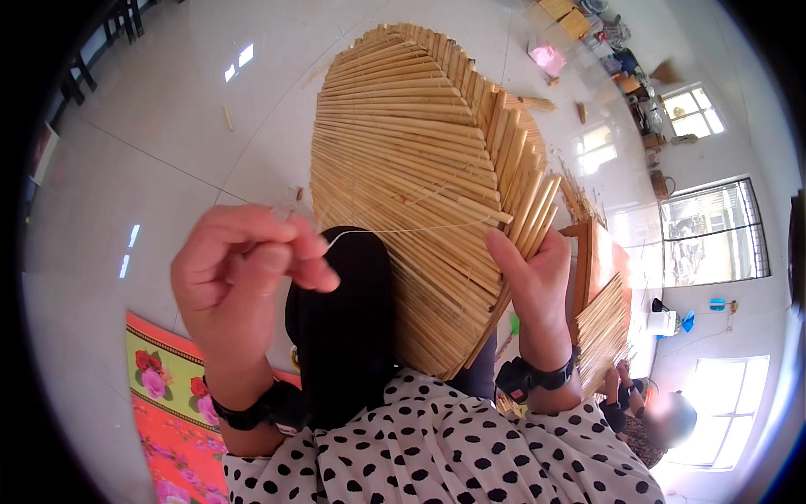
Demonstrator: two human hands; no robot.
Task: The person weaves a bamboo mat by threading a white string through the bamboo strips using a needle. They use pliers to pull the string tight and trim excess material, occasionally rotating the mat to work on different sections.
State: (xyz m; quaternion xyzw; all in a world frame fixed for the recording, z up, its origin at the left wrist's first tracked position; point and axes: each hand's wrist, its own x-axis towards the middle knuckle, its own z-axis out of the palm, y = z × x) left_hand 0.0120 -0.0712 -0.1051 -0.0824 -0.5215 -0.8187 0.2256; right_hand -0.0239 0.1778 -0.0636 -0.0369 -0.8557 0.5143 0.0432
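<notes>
A woven mat of straw-coloured reed stalks (403, 143) rests across my lap, fanned out, with a border of slanting stalks along its right side. My right hand (539, 273) grips the mat's right edge, thumb on top, where several short stalks (533, 214) stick out. A thin white thread (403, 230) runs over the stalks from near my right thumb to my left hand (252, 260). That hand is raised left of the mat, its fingers pinched on the thread. Whether a needle is in them I cannot tell.
A red and green floral cloth (155, 412) lies on the floor at lower left. Right of me stands a wooden table (604, 260), with a bundle of reeds (603, 323) beside it. Another person (651, 424) works at lower right. Assorted goods (625, 63) line the far wall.
</notes>
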